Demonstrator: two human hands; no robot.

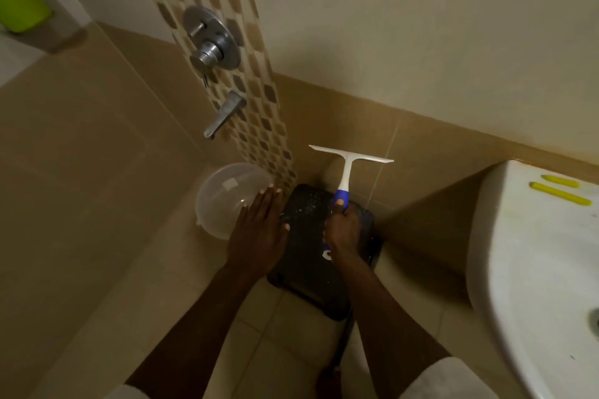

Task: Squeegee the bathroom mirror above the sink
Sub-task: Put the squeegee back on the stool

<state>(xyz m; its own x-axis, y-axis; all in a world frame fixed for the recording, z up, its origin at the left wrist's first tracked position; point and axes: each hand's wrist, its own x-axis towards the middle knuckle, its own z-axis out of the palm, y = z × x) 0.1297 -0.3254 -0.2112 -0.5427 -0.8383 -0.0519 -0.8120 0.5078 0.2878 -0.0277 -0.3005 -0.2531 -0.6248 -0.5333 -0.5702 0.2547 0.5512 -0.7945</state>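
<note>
My right hand (343, 230) is shut on the blue grip of a white squeegee (348, 162), whose blade points up and away toward the wall tiles. My left hand (259, 230) is flat with fingers together and holds nothing; it hovers over the edge of a clear plastic bowl (223, 196) and a black stool (311, 272). The white sink (531, 256) is at the right edge. The mirror is out of view.
A metal shower valve (210, 39) and a spout (223, 115) stick out of the patterned tile strip at upper left. Two yellow items (562, 193) lie on the sink rim. A green object (19, 0) sits on a ledge at far left. Beige tiled floor lies below.
</note>
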